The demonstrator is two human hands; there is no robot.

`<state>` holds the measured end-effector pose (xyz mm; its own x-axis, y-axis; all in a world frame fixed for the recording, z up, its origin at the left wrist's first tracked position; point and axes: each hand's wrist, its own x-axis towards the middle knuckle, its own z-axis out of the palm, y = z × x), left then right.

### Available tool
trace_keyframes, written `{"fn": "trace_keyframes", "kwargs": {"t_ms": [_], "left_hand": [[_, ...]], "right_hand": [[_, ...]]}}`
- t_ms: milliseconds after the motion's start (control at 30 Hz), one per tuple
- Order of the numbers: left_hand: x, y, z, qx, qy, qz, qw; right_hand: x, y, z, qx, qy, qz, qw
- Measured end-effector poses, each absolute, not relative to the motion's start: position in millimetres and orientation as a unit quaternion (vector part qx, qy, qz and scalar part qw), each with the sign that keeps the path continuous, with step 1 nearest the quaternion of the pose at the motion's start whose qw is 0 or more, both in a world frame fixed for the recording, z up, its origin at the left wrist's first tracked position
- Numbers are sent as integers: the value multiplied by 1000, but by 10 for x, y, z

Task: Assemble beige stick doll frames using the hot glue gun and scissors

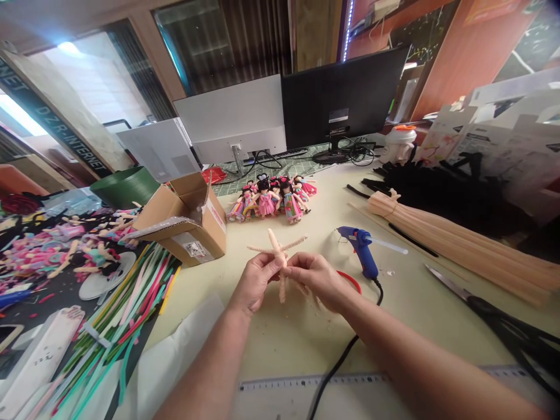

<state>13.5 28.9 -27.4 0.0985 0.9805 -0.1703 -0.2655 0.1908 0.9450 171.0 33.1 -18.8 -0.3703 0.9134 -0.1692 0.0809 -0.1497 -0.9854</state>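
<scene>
Between both hands, above the pale table, is a small beige figure bent from fuzzy pipe cleaners [275,240], with thin arms out to the sides and legs hanging down. My left hand [259,280] pinches its middle from the left, thumb on the front. From the other side, the thumb and fingers of my right hand [312,274] close on its body. My fingers hide part of the figure's middle. To the right of my right hand lies a blue glue gun [362,248] with a clear glue stick in its back; a red ring [350,281] shows partly behind that hand.
Several finished dolls [266,198] stand behind the hands. An open cardboard box [192,224] and colored pipe cleaners [126,309] are at left. Right are a beige pipe-cleaner bundle [455,239], black pipe cleaners [455,186] and scissors [481,303]. A black cord [341,361] crosses the ruler [306,382].
</scene>
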Motion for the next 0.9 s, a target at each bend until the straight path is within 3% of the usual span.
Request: {"fn": "trace_keyframes", "kwargs": {"t_ms": [367, 900], "left_hand": [[106, 281, -255, 395, 475, 523, 587], [119, 280, -282, 364, 422, 531, 638]], "right_hand": [[1713, 328, -200, -441, -555, 622, 332], [1680, 320, -256, -428, -606, 578, 339]]}}
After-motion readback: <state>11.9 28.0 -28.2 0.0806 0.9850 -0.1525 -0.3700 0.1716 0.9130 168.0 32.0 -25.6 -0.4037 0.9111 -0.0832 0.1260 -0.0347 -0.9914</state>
